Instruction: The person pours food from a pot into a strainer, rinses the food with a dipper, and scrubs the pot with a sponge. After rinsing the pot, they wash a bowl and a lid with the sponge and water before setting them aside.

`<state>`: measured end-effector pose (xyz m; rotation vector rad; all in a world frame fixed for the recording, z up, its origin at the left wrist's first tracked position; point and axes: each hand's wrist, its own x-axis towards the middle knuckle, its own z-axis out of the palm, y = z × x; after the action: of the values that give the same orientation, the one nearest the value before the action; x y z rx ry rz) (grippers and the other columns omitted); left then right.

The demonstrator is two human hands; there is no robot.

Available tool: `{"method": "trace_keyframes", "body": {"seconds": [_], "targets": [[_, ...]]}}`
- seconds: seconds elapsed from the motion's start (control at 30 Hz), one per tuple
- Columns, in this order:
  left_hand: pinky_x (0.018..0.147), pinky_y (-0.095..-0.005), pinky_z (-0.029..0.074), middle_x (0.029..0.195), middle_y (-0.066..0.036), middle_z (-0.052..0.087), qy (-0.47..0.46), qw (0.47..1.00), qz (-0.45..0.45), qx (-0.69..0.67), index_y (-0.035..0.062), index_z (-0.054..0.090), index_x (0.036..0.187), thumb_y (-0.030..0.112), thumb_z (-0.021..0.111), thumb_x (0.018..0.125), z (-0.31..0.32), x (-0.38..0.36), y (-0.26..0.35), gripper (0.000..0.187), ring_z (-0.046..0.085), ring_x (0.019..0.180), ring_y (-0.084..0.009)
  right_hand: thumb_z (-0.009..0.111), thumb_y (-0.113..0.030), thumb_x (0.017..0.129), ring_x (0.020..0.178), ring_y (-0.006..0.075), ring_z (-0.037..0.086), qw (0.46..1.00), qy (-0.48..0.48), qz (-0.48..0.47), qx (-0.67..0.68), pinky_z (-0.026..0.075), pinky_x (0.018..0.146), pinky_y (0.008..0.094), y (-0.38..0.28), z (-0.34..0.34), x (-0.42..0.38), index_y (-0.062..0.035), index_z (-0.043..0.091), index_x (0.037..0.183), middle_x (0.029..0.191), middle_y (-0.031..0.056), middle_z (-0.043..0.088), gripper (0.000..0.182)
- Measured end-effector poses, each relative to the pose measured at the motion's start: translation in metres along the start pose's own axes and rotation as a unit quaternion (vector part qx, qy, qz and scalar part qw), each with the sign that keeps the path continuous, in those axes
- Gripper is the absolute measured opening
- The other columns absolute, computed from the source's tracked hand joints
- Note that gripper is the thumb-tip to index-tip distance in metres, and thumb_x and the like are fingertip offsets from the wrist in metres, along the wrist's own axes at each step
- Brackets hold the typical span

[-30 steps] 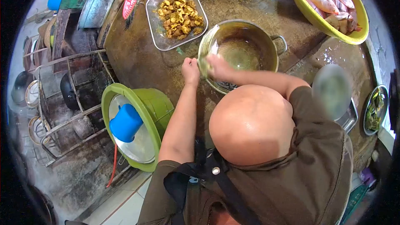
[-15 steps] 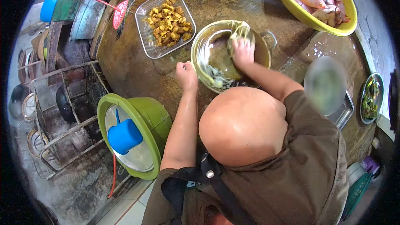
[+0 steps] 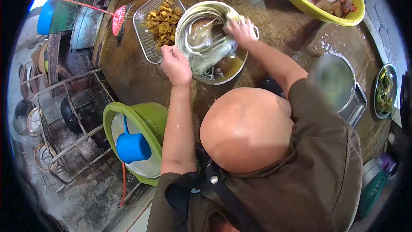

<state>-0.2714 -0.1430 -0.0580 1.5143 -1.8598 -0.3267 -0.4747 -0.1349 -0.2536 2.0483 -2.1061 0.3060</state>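
Metal pot tilted on table; left hand grips near rim, right hand closed on scrub cloth at far rim, suds inside

one pot, two green basins, one scoop

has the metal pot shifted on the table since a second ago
Yes. The metal pot has slid toward the mesh tray of fried pieces; the earlier gap is gone and its rim now reaches the tray's edge. The left hand grips its rim.
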Motion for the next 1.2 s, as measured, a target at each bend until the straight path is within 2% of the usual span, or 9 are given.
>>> {"method": "trace_keyframes", "body": {"seconds": [0.13, 0.3, 0.4, 0.53, 0.67, 0.8, 0.9, 1.07, 1.2], "targets": [[0.059, -0.0382, 0.043, 0.069, -0.016, 0.054, 0.044, 0.999, -0.005, -0.015, 0.0015, 0.048, 0.079, 0.011, 0.053, 0.084, 0.008, -0.007, -0.001, 0.012, 0.053, 0.061, -0.033, 0.054, -0.02, 0.081, 0.116, 0.0312, 0.041, 0.909, -0.383, 0.018, 0.164, 0.044, 0.083, 0.0463, -0.06, -0.07, -0.036, -0.0179, 0.041, 0.123, 0.128, 0.0107, 0.039, 0.044], [0.058, -0.0397, 0.044, 0.072, -0.018, 0.056, 0.031, 0.999, 0.031, -0.011, 0.0029, 0.047, 0.084, 0.008, 0.05, 0.084, 0.005, -0.016, -0.001, 0.006, 0.057, 0.065, -0.037, 0.049, -0.027, 0.082, 0.096, 0.0351, 0.055, 0.887, -0.195, -0.046, 0.415, 0.048, 0.078, 0.0396, -0.119, -0.071, -0.041, -0.0104, 0.039, 0.124, 0.114, 0.0167, 0.049, 0.046], [0.056, -0.0398, 0.044, 0.071, -0.018, 0.056, 0.022, 0.998, 0.059, -0.026, 0.0033, 0.048, 0.084, 0.007, 0.05, 0.083, 0.001, -0.019, 0.0, 0.005, 0.057, 0.064, -0.0362, 0.052, -0.023, 0.08, 0.089, 0.0338, 0.058, 0.851, -0.416, 0.054, 0.317, 0.049, 0.074, 0.0433, -0.091, -0.033, -0.031, -0.0111, 0.036, 0.127, 0.111, 0.0159, 0.052, 0.05], [0.054, -0.0379, 0.044, 0.069, -0.017, 0.056, 0.019, 0.995, 0.092, -0.029, 0.0027, 0.049, 0.086, 0.007, 0.051, 0.084, -0.002, -0.022, -0.013, 0.005, 0.057, 0.061, -0.0349, 0.05, -0.031, 0.083, 0.102, 0.0329, 0.052, 0.964, -0.245, -0.002, 0.099, 0.048, 0.075, 0.0436, -0.033, 0.0, -0.036, -0.0144, 0.034, 0.13, 0.116, 0.0151, 0.05, 0.052], [0.054, -0.0369, 0.045, 0.071, -0.017, 0.056, 0.044, 0.997, 0.06, -0.012, 0.0025, 0.049, 0.086, 0.007, 0.05, 0.085, 0.002, -0.024, -0.016, 0.004, 0.057, 0.06, -0.0336, 0.047, -0.051, 0.081, 0.111, 0.034, 0.047, 0.88, -0.361, 0.144, 0.273, 0.041, 0.085, 0.0497, -0.107, -0.06, -0.04, -0.0204, 0.036, 0.131, 0.125, 0.0157, 0.044, 0.06], [0.054, -0.0368, 0.045, 0.071, -0.017, 0.056, 0.04, 0.996, 0.075, -0.033, 0.0021, 0.05, 0.087, 0.007, 0.05, 0.086, -0.001, -0.028, -0.025, 0.005, 0.057, 0.06, -0.0334, 0.058, -0.033, 0.075, 0.107, 0.04, 0.046, 0.819, -0.104, -0.012, 0.564, 0.039, 0.085, 0.0511, -0.146, -0.076, -0.048, -0.0115, 0.043, 0.119, 0.118, 0.0204, 0.044, 0.052], [0.055, -0.034, 0.044, 0.068, -0.015, 0.056, 0.026, 0.994, 0.091, -0.048, 0.0022, 0.051, 0.084, 0.011, 0.052, 0.086, -0.002, -0.024, -0.024, 0.009, 0.055, 0.058, -0.0285, 0.053, -0.024, 0.079, 0.089, 0.0367, 0.054, 0.882, -0.284, -0.227, 0.299, 0.048, 0.068, 0.0452, -0.094, -0.047, -0.057, -0.0126, 0.045, 0.114, 0.113, 0.0205, 0.045, 0.038], [0.053, -0.0335, 0.043, 0.067, -0.014, 0.055, 0.016, 0.997, 0.074, -0.028, 0.0019, 0.051, 0.083, 0.012, 0.052, 0.086, -0.008, -0.032, -0.028, 0.01, 0.053, 0.055, -0.0259, 0.049, -0.018, 0.081, 0.078, 0.0292, 0.06, 0.961, -0.233, -0.033, 0.145, 0.05, 0.061, 0.0402, -0.037, -0.022, -0.056, -0.0102, 0.042, 0.113, 0.088, 0.0126, 0.057, 0.034], [0.052, -0.0333, 0.042, 0.067, -0.013, 0.054, 0.04, 0.998, 0.046, -0.03, 0.002, 0.05, 0.082, 0.011, 0.052, 0.086, -0.002, -0.026, -0.024, 0.01, 0.052, 0.054, -0.025, 0.051, -0.023, 0.083, 0.086, 0.0314, 0.059, 0.857, -0.36, 0.087, 0.359, 0.048, 0.069, 0.0411, -0.116, -0.047, -0.04, -0.0063, 0.035, 0.124, 0.093, 0.019, 0.058, 0.047]]}}
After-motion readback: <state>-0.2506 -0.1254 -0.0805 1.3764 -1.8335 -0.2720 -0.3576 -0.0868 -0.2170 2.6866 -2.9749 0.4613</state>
